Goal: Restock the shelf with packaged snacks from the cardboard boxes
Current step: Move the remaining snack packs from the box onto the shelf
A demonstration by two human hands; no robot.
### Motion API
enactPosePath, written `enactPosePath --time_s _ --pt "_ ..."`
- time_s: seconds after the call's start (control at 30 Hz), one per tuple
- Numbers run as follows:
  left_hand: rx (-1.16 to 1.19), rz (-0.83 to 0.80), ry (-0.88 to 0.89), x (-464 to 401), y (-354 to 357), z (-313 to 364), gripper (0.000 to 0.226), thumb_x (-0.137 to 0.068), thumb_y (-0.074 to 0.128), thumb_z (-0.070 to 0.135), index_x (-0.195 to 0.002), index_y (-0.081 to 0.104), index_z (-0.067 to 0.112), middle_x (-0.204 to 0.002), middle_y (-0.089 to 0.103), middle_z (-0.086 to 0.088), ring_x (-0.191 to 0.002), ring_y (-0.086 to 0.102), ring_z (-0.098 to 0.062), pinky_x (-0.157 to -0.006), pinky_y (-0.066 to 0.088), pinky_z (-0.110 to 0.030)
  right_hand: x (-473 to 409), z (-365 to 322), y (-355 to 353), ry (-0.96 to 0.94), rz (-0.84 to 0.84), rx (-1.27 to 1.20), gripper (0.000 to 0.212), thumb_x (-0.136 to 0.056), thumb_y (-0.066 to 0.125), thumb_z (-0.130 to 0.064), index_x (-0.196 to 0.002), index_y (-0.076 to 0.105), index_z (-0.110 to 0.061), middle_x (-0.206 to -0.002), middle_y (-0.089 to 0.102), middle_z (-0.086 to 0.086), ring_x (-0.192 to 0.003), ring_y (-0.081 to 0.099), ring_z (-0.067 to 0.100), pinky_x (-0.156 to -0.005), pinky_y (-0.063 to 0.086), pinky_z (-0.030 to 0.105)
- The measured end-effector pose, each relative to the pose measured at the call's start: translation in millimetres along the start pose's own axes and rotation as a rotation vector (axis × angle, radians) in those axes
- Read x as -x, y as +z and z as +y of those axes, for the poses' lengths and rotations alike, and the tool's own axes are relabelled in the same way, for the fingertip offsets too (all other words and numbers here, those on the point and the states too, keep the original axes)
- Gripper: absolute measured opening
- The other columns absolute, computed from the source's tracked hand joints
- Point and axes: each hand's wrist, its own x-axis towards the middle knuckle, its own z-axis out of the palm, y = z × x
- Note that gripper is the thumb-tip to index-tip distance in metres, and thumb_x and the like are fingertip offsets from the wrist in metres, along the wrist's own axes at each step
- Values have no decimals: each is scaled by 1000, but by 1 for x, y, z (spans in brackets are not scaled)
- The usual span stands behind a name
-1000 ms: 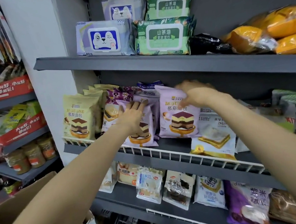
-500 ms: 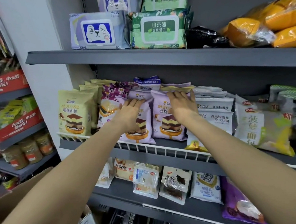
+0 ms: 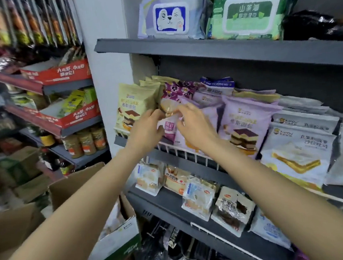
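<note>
Gripping purple snack pack (image 3: 170,117) — left hand (image 3: 145,130) | right hand (image 3: 195,125) — fingers curled

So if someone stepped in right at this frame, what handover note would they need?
Left hand and right hand: both pinch a purple and white snack pack at the front of the middle shelf, beside the yellow cake packs.
Purple cake packs stand to the right of it behind the white wire rail.
Done: the middle row looks well filled.
Left: seat this pack, then fetch more from the open cardboard box at lower left; its contents are hard to make out.
</note>
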Motion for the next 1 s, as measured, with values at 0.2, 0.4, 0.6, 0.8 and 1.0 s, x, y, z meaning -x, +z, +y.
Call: enactPosePath --time_s 0.2,0.4,0.6,0.8,1.0 --pt "-3 -229 -363 62 -14 -136 20 -89 51 13 -104 64 14 -106 67 -6 -94 61 -24 -77 51 -36 -19 -81 117 -32 -446 -258 21 -93 49 -17 -106 65 -15 -101 68 8 -87 65 26 -77 55 40" --pt "-58 -568 -560 113 13 -277 19 -88 53 18 -98 68 13 -111 67 -10 -101 61 -30 -83 49 -35 -35 -129 272 41 -737 -232 23 -93 50 -19 -107 66 -9 -114 65 13 -105 60 30 -86 48 36" --pt "-43 -693 -773 155 69 -371 26 -92 44 9 -108 60 -5 -116 61 -25 -111 55 -40 -84 43 -37 -18 -127 422 207 -956 -159 36 -84 46 -27 -112 62 -11 -111 66 14 -109 58 36 -91 48 41" --pt "0 -847 -896 182 150 -433 34 -96 43 13 -119 53 -10 -128 54 -25 -120 51 -37 -94 40 -36 2 -98 514 41 -1129 17 78 -85 67 -15 -148 22 -12 -148 28 16 -138 25 31 -108 34 38" --pt "75 -851 -1109 195 219 -470 66 -87 65 30 -141 39 3 -145 39 -18 -134 37 -31 -107 32 -31 15 -72 574 -310 -1202 202 69 -88 62 -26 -147 27 -18 -142 39 14 -135 30 31 -110 24 40"
